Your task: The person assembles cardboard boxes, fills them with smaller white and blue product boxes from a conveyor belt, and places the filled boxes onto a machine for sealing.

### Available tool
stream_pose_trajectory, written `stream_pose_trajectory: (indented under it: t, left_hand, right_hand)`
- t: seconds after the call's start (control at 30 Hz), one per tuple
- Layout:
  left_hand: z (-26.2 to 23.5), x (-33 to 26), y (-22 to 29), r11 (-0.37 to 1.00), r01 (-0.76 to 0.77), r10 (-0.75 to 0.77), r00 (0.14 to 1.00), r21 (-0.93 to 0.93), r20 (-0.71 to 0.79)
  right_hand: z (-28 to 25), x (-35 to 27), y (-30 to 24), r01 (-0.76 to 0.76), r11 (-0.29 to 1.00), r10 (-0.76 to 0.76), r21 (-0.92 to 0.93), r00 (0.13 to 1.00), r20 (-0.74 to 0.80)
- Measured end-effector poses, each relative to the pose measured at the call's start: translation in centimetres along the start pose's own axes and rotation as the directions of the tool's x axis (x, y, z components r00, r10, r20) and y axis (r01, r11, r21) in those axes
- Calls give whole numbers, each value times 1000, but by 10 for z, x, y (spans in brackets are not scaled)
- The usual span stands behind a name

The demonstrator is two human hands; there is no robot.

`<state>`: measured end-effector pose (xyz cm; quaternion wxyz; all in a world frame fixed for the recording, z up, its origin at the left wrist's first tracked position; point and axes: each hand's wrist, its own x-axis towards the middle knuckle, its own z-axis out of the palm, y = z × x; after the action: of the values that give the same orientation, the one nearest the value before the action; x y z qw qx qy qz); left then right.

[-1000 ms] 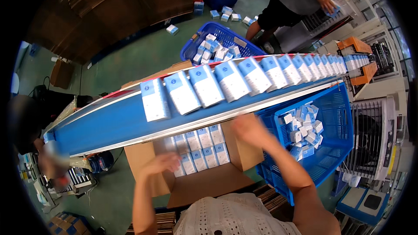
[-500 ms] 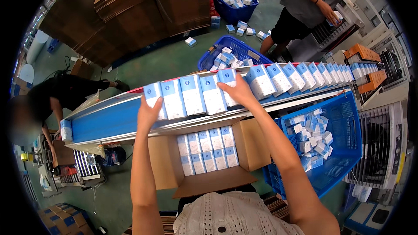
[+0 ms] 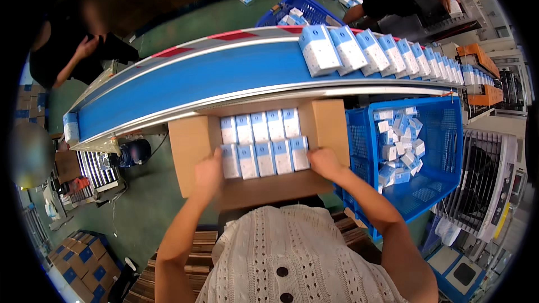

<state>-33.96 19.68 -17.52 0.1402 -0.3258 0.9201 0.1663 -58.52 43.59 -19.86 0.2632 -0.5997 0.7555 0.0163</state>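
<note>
An open brown carton (image 3: 189, 151) stands right in front of me. Inside it, a far row of small white-and-blue boxes (image 3: 259, 127) stands side by side. Nearer to me, a second row of several such boxes (image 3: 265, 160) is squeezed end to end between my two hands. My left hand (image 3: 209, 173), slightly blurred, presses on the row's left end. At the right end, my right hand (image 3: 325, 163) closes against the last box, fingers partly hidden by the carton. Whether this row touches what lies below it, I cannot tell.
Beyond the carton runs a blue conveyor belt (image 3: 196, 73), with leaning boxes (image 3: 343, 49) lined up on its right. A blue crate (image 3: 415, 202) of loose boxes stands at right. Another blue basket (image 3: 303, 0) lies behind the belt. Co-workers are at the left (image 3: 73, 50) and upper right (image 3: 393, 0).
Both hands have come down from the belt into the carton with the row of boxes between them. The view has tilted down. One co-worker at the left now appears more upright.
</note>
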Motion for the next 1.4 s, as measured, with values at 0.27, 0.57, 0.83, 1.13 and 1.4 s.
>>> stream_pose_trajectory:
  t: [0.27, 0.57, 0.83, 1.13, 1.4]
  left_hand:
    - [71, 53, 15, 866, -382, 295, 912, 322, 286]
    - [-10, 59, 41, 940, -325, 341, 875, -107, 343]
    - [-154, 169, 57, 781, -134, -180, 887, -610, -426]
    - [-140, 157, 7, 801, 8, -271, 897, -599, -350]
    - [-169, 34, 45, 732, -187, -297, 778, -656, -554]
  right_hand:
    - [70, 72, -8, -68, 940, -126, 335, 843, 524]
    - [-176, 7, 120, -234, 945, 328, 230, 635, -700]
    - [-222, 103, 183, -258, 813, 521, 521, 722, -455]
    - [-205, 141, 51, 2, 752, 362, 659, 835, -415]
    - [-211, 35, -2, 32, 807, 417, 589, 676, -608]
